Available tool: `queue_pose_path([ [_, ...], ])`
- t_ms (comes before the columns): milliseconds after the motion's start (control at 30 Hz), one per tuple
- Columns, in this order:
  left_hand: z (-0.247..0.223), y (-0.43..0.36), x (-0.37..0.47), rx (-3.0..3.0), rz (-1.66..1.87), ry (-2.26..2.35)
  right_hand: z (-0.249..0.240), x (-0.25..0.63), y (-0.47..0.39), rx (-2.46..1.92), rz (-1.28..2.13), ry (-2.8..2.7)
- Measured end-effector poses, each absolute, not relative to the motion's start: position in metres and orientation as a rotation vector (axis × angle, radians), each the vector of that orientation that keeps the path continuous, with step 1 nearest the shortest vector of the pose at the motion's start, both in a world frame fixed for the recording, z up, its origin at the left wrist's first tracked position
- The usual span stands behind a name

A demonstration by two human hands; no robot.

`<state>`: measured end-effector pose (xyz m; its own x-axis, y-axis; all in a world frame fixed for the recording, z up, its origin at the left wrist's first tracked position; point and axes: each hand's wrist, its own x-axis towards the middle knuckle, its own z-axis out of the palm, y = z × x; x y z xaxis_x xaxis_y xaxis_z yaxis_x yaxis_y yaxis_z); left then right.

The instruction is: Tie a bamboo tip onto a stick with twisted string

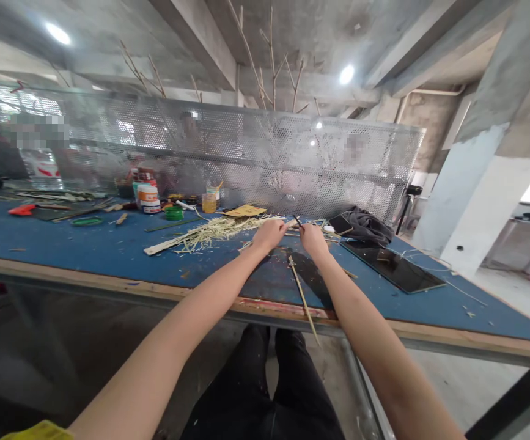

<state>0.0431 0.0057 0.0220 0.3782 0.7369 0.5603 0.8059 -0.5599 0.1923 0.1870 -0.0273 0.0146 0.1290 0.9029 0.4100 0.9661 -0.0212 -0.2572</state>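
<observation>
My left hand is closed round a pale bamboo strip, whose end shows between my two hands above the table. Close beside it, my right hand is closed on a thin dark tool that looks like a knife; its tip points up and left, near the strip. Fingers hide most of both things. Behind my left hand lies a pile of pale shavings with a flat strip sticking out to the left. A thin stick lies below my hands, overhanging the front edge.
On the blue table, paint jars, green tape, a yellow jar and a red-orange tool stand or lie to the left. A dark glass panel and grey cloth lie right. A perforated screen rises behind.
</observation>
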Motion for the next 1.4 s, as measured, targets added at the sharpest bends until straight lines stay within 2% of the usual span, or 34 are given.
queue_pose_path([
  [633, 0.029, 0.001, 0.041, -2.436, -0.927, -1.541, 0.014, 0.184, -0.025, -1.784, -0.200, -1.858],
  [1400, 0.029, 0.011, 0.045, -2.527, -1.042, -1.556, 0.016, 0.168, -0.038, -1.930, -0.191, -1.817],
])
